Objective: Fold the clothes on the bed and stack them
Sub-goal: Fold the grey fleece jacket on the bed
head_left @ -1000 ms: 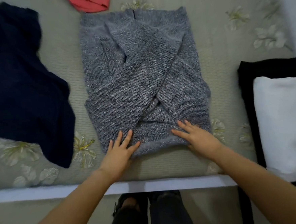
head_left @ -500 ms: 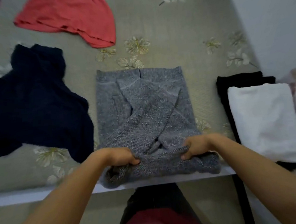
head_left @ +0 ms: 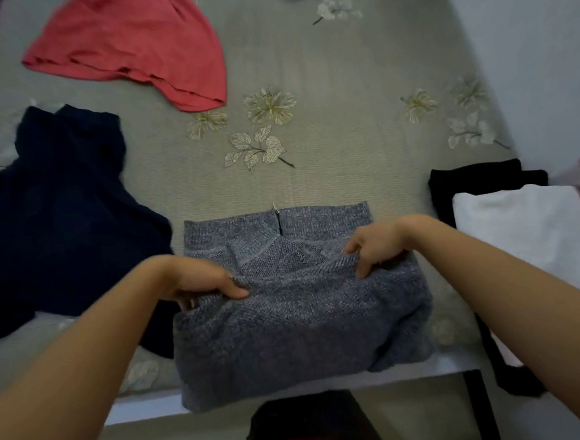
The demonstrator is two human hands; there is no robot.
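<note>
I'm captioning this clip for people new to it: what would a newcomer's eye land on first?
The grey knit sweater at the near edge of the bed, its hem gripped by the left hand and right hand. Next, the coral-red garment spread out far left, then the white folded piece on a black one at right.

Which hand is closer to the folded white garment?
Right. The right hand grips the grey sweater on the side toward the white garment; the left hand grips its opposite side, farther away.
</note>
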